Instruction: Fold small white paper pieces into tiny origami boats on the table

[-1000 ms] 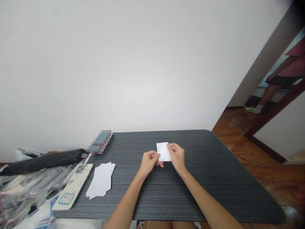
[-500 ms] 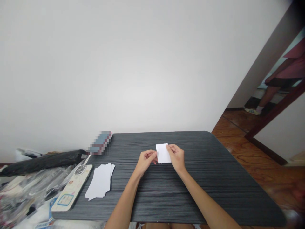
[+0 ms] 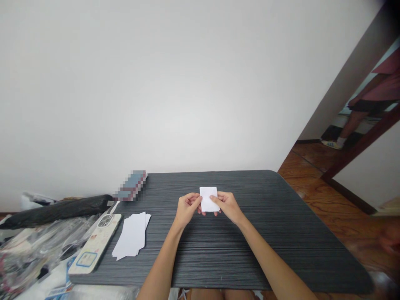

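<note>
A small, nearly square piece of white paper (image 3: 207,201) is held up over the dark table, between both hands. My left hand (image 3: 188,206) pinches its left edge, thumb in front and fingers behind. On the other side my right hand (image 3: 227,204) grips the right edge, its thumb lying across the front face and fingertips showing beneath the lower edge. Whether the paper is folded I cannot tell. To the left of my hands, a loose stack of white paper sheets (image 3: 131,235) lies on the table.
The dark table (image 3: 268,250) has a phone in a pale case (image 3: 95,246) at its left edge and a blurred-out booklet (image 3: 133,185) at the back left. Plastic bags (image 3: 53,241) and a long black bundle (image 3: 62,210) lie left of it. A person (image 3: 371,100) stands at far right.
The paper has shifted slightly left and up. My right thumb has moved down onto its face, and my left fingers now reach further behind it.
</note>
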Demonstrator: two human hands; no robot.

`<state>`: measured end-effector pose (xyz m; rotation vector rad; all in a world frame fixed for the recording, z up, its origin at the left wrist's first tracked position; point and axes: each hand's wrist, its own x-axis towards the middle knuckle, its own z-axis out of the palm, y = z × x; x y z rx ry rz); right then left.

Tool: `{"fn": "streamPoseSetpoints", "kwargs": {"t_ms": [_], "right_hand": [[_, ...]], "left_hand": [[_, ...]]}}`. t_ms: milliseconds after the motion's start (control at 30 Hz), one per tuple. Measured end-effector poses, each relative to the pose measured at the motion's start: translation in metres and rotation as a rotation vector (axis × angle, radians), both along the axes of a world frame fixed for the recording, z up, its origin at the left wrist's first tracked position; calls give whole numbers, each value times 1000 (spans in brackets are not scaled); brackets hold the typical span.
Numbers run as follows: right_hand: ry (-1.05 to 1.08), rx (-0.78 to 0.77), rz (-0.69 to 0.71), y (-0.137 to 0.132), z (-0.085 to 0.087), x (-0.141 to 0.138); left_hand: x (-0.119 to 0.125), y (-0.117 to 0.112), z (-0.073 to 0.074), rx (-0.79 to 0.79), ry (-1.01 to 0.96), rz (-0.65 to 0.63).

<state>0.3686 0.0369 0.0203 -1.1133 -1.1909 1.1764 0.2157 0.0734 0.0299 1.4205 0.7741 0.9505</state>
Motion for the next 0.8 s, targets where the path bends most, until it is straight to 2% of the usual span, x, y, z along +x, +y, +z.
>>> {"fn": "streamPoseSetpoints", "kwargs": {"t_ms": [133, 267, 467, 567, 700, 800], "right_hand": [[47, 23, 66, -2, 3, 5], [109, 27, 191, -3, 3, 10], [115, 47, 276, -7, 7, 13], [52, 95, 233, -6, 8, 12], [-65, 221, 37, -2, 2, 10], [-183, 300, -15, 0, -2, 10]], "left_hand": [[-4, 0, 3, 12, -80, -61], [-7, 0, 5, 45, -111, -87], [-9, 3, -1, -20, -153, -103], [-7, 3, -2, -46, -193, -92], [-1, 1, -1, -31, -212, -119], [2, 1, -1, 12, -202, -91]]}}
